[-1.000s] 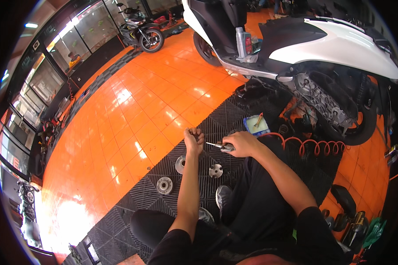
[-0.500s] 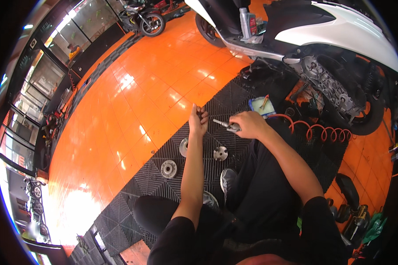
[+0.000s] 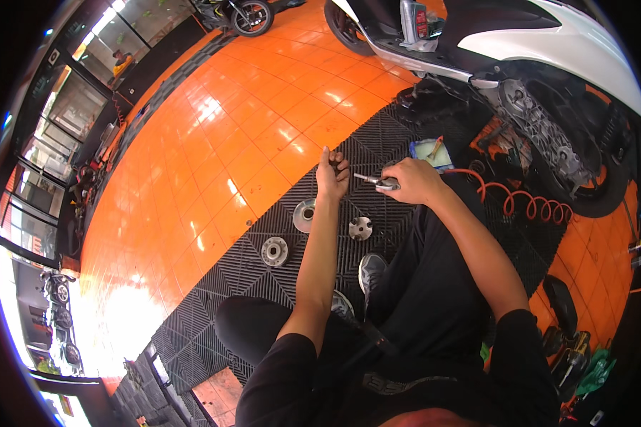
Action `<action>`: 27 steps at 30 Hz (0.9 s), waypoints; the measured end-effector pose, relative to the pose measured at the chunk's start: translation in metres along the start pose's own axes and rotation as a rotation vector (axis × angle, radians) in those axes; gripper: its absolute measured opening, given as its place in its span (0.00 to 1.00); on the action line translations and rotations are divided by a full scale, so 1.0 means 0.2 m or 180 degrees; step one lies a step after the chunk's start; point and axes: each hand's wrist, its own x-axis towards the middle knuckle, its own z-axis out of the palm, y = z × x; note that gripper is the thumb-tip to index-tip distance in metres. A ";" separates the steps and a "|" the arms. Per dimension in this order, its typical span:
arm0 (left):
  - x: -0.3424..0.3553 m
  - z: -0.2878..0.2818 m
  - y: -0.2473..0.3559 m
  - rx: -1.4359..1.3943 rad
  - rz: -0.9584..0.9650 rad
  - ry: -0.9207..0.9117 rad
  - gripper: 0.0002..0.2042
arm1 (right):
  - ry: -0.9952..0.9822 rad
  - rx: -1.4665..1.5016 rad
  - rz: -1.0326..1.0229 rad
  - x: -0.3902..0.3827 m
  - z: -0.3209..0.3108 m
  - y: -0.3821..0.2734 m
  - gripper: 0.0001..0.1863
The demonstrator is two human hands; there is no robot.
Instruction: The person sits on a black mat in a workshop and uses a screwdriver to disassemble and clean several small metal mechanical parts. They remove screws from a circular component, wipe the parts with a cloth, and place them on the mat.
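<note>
My right hand (image 3: 414,181) is closed around an air blow gun (image 3: 386,183), whose thin metal nozzle points left. Across a small gap from the nozzle tip, my left hand (image 3: 333,174) is raised with curled fingers and the thumb up. Anything in those fingers is too small or hidden to make out. Below the hands, on a black ribbed mat (image 3: 246,285), lie a shiny metal disc (image 3: 305,215) partly behind my left forearm, a round metal hub with holes (image 3: 275,251), and a notched round metal plate (image 3: 360,228).
A red coiled air hose (image 3: 520,199) runs right from behind my right wrist. Near it sits a tray of pale liquid with a brush (image 3: 432,151). A white scooter (image 3: 548,50) with an exposed engine side stands at the upper right. Orange tiles (image 3: 214,149) border the mat.
The view has shifted slightly, so the mat parts and both hands appear higher and a little to the right. The blow gun stays in my right hand, its nozzle still toward the left.
</note>
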 end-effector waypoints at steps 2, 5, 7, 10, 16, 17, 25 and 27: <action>0.00 0.00 -0.01 0.0082 0.0003 0.0075 0.17 | 0.0012 -0.0175 -0.0058 0.00 0.01 -0.01 0.17; -0.02 0.04 -0.03 0.0158 -0.0024 0.0083 0.17 | -0.0054 -0.0144 -0.0001 -0.02 0.01 0.00 0.17; -0.02 0.03 -0.03 0.0147 -0.0042 -0.0024 0.16 | -0.0042 -0.0081 0.0008 -0.01 0.00 0.00 0.17; -0.03 0.04 -0.03 0.0129 -0.0103 -0.0163 0.16 | -0.0013 -0.0086 0.0021 -0.01 0.01 0.00 0.17; -0.02 0.06 -0.08 0.0130 -0.0131 -0.0103 0.16 | -0.0173 -0.0171 0.0108 -0.01 0.00 -0.01 0.16; -0.02 0.07 -0.09 0.0166 -0.0143 -0.0064 0.16 | -0.0192 -0.0185 0.0073 -0.01 0.01 -0.01 0.16; -0.02 0.06 -0.10 0.0221 -0.0129 -0.0082 0.15 | -0.0196 -0.0357 0.0062 -0.01 0.01 0.00 0.14; -0.02 0.06 -0.10 0.0205 -0.0119 -0.0071 0.15 | -0.0254 -0.0336 0.0165 -0.01 -0.02 -0.02 0.14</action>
